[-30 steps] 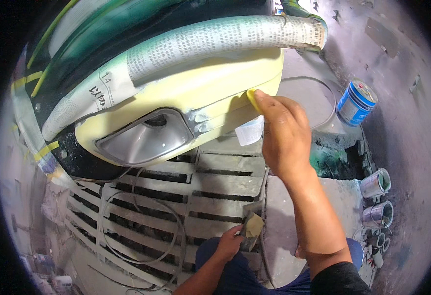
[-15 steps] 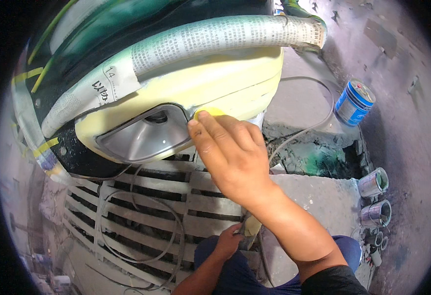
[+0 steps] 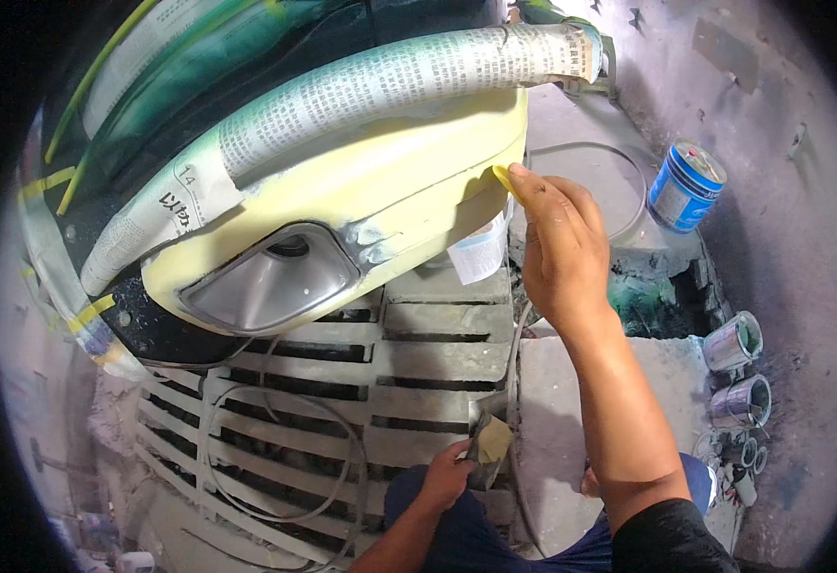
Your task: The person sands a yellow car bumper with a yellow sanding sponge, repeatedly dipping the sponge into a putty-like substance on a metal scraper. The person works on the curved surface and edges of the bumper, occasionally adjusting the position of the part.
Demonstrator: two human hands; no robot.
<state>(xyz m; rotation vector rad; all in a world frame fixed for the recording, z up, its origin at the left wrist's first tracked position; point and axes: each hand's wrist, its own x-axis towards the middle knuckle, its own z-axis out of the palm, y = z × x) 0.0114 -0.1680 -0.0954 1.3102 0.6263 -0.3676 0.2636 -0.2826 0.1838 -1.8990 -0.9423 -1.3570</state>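
Note:
My right hand [image 3: 563, 244] grips a small yellow spreader [image 3: 504, 180] at the right end of a pale-yellow coated vehicle panel [image 3: 418, 162]. The panel has grey-blue smears and a shiny metal recess [image 3: 270, 277] at its left. A long roll of printed paper [image 3: 370, 67] covers the piece along the panel's top. A white paper label [image 3: 476, 253] hangs below the panel. Low in the view, my left hand [image 3: 452, 468] holds a dark flat board [image 3: 485, 477] with beige paste [image 3: 495, 441] on it, its fingers closed around the edge.
A blue-and-white can [image 3: 686, 191] stands at the right on concrete, beside a loose hose [image 3: 644, 186]. Metal cans [image 3: 731, 341] line the lower right. Below the panel lie a slatted grate [image 3: 313, 420] and coiled hose, with a broken dark pit [image 3: 657, 296] at the right.
My right hand swept left and down along the panel to beside the metal recess, then moved back up and right to the panel's end. My left hand stayed low with the board.

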